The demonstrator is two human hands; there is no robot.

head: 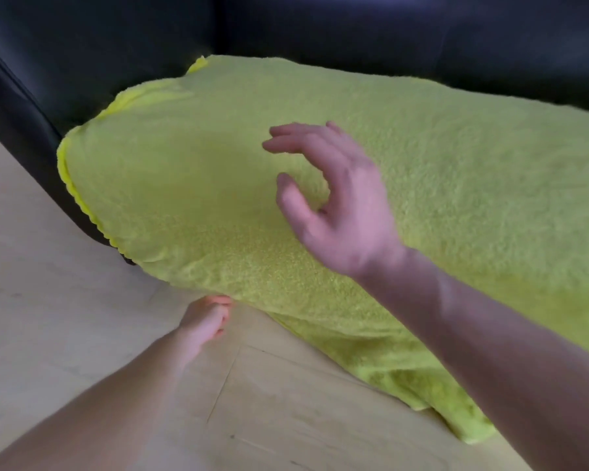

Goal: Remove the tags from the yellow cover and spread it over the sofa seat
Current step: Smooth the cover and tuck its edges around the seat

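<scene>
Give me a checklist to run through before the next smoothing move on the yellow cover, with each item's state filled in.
1. Yellow cover lies over the sofa seat: ok, it covers the seat up to the black backrest.
2. Left hand has the front edge: ok, fingers curled at the cover's lower edge.
3. Right hand free to smooth: ok, fingers relaxed above the cover, holding nothing.
4. Left end sits flat: not ok, the edge by the armrest is bunched and rolled.
5. Front drape is even: not ok, one part hangs down to the floor.
6. Tags removed: cannot tell, none shows.
</scene>
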